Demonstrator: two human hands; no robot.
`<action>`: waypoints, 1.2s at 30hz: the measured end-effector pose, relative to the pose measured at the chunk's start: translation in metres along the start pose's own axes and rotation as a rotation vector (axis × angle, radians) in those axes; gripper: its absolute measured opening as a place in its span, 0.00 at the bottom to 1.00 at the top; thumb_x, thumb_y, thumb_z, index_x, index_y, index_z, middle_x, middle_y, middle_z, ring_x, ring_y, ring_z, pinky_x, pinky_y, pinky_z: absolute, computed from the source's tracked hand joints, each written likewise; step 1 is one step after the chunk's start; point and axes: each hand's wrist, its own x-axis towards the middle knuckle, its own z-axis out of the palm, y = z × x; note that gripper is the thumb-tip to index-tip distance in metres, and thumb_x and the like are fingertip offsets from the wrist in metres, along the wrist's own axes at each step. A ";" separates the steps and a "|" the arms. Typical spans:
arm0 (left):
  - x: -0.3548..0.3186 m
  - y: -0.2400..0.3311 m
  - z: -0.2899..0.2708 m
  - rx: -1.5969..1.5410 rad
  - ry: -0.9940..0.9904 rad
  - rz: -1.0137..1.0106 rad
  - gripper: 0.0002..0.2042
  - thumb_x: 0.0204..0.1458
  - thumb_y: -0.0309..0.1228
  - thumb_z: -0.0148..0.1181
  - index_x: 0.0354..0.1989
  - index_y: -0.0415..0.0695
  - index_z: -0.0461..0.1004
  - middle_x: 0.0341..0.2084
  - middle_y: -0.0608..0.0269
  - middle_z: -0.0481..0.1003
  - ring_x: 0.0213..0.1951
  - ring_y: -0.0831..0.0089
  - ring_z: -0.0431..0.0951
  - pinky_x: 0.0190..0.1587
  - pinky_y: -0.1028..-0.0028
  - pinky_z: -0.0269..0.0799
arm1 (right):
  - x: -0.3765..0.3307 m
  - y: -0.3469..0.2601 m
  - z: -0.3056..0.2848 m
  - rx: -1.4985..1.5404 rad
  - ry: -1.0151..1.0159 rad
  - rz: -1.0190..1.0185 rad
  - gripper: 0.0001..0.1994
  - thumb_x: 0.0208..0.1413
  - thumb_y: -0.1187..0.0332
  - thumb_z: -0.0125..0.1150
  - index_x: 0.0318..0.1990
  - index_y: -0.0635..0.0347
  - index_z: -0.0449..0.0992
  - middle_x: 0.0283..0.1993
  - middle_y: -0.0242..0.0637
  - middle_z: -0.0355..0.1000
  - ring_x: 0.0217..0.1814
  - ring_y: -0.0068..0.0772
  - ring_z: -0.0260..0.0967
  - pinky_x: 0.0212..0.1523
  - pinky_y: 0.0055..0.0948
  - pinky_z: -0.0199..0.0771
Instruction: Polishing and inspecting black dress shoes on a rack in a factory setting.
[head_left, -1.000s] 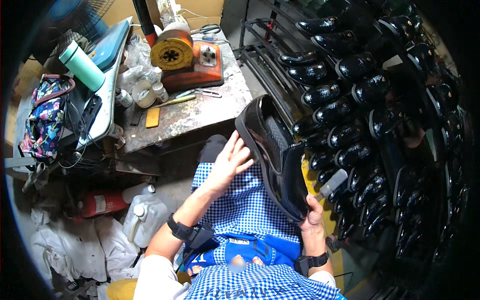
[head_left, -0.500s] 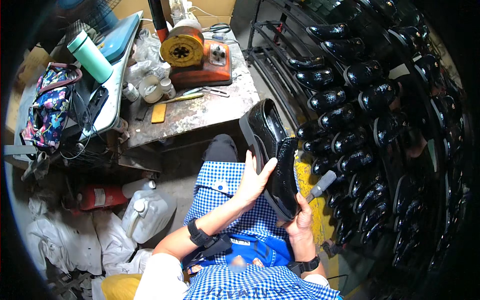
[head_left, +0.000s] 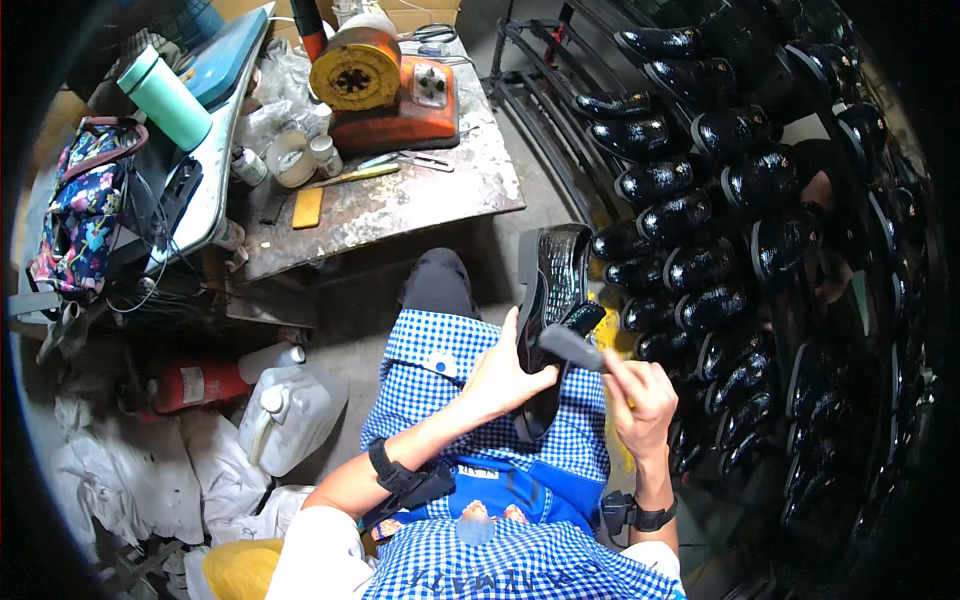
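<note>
Left hand (head_left: 503, 376) grips black shoe (head_left: 562, 265); right hand (head_left: 642, 402) holds grey-headed tool (head_left: 573, 348). From shoe: open tub (head_left: 291, 166) at 10 o'clock, contents unclear; white jug (head_left: 300, 420), 8 o'clock.

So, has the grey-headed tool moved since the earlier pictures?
Yes: judged against the workbench, the grey-headed tool in the right hand has moved left and now overlaps the shoe in view.

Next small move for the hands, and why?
Probably one light stroke of the grey tool along the shoe: the right hand has the tool across the shoe in this view, and the left hand grips the shoe's side. Whether the tool touches yet, I can't tell.
</note>
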 end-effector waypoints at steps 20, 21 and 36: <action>-0.003 0.007 0.004 0.117 -0.074 0.080 0.45 0.41 0.38 0.65 0.64 0.35 0.43 0.47 0.43 0.71 0.48 0.57 0.75 0.51 0.69 0.69 | -0.002 0.010 -0.014 -0.109 -0.057 -0.033 0.13 0.45 0.69 0.65 0.41 0.53 0.79 0.24 0.32 0.69 0.24 0.32 0.66 0.25 0.30 0.66; -0.003 0.006 0.004 0.138 -0.049 0.117 0.44 0.41 0.38 0.65 0.64 0.36 0.45 0.46 0.43 0.71 0.48 0.57 0.75 0.51 0.69 0.69 | -0.004 0.012 -0.012 -0.119 -0.054 -0.040 0.13 0.46 0.69 0.65 0.41 0.53 0.79 0.24 0.32 0.70 0.24 0.32 0.66 0.25 0.30 0.66; 0.025 0.077 0.007 -0.106 -0.452 0.434 0.44 0.40 0.32 0.67 0.65 0.38 0.48 0.56 0.51 0.65 0.58 0.68 0.64 0.61 0.70 0.56 | -0.112 0.050 0.017 0.690 0.892 0.979 0.10 0.62 0.69 0.49 0.45 0.63 0.71 0.26 0.26 0.67 0.21 0.10 0.52 0.22 0.14 0.52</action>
